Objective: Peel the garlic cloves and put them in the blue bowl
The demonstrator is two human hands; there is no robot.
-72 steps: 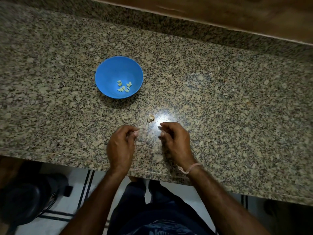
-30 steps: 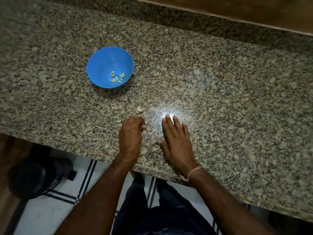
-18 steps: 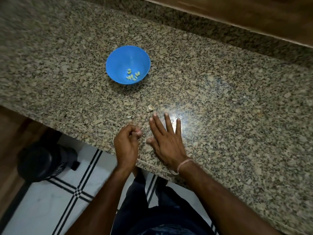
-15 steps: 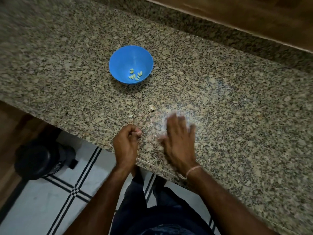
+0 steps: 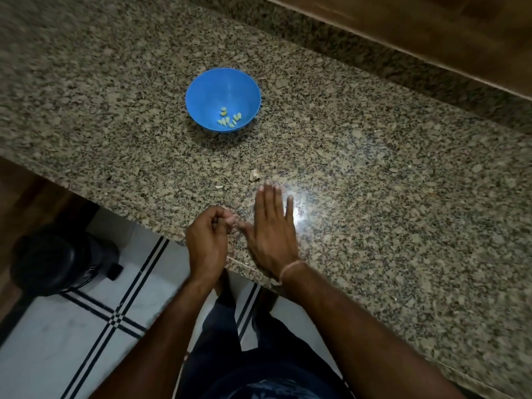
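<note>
A round blue plastic bowl (image 5: 223, 90) stands on the speckled granite tabletop (image 5: 374, 197) with a small heap of pale, peeled garlic cloves (image 5: 229, 119) at its bottom. We count about seven, so much of the peeling appears done.

On our side of the bowl, well apart from it, the right hand (image 5: 272, 226) lies flat on the stone, fingers straight and close together. The left hand (image 5: 205, 240), just beside it and directly below the bowl in our view, is curled, its fingertips drawn together. We cannot tell whether a clove or only skin sits between them.

Between the bowl and the right hand lies a small pale lump (image 5: 254, 175). It could be an unpeeled clove or a scrap of husk, and a thinner flake (image 5: 218, 186) lies near it. We judge that at most one or two cloves remain.

The mottled stone could hide further skins. To the lower left of the bowl, on the tiled floor (image 5: 72, 341), sits a dark round object (image 5: 54, 260) too dim to identify.
</note>
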